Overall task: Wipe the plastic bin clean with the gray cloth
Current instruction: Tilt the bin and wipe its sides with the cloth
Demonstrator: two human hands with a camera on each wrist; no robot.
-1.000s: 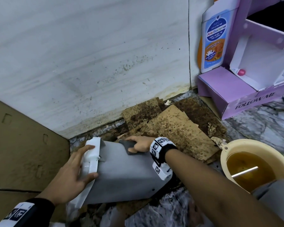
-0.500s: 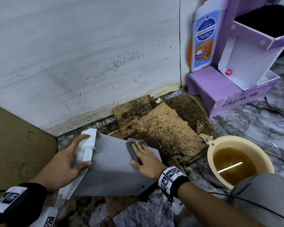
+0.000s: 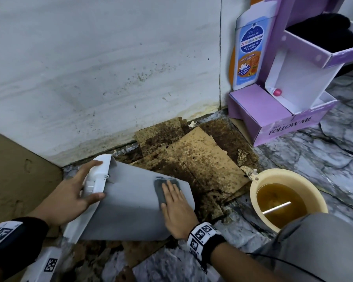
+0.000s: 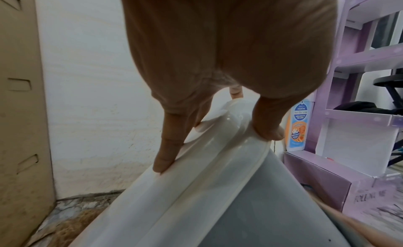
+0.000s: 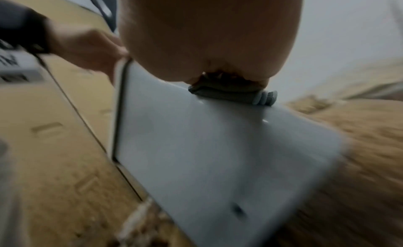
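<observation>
The left hand (image 3: pixel 69 194) grips the gray plastic bin's (image 3: pixel 126 208) white rim (image 3: pixel 97 180), steadying it on its side; the flat-fingered right hand (image 3: pixel 176 208) presses the gray cloth (image 3: pixel 161 190) against its wall.

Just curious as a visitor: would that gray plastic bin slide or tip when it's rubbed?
Probably light: the left hand alone steadies the plastic bin by its white rim. Lying on its side on stained cardboard, it could shift. Its smooth wall looks stiff under the gray cloth.
</observation>
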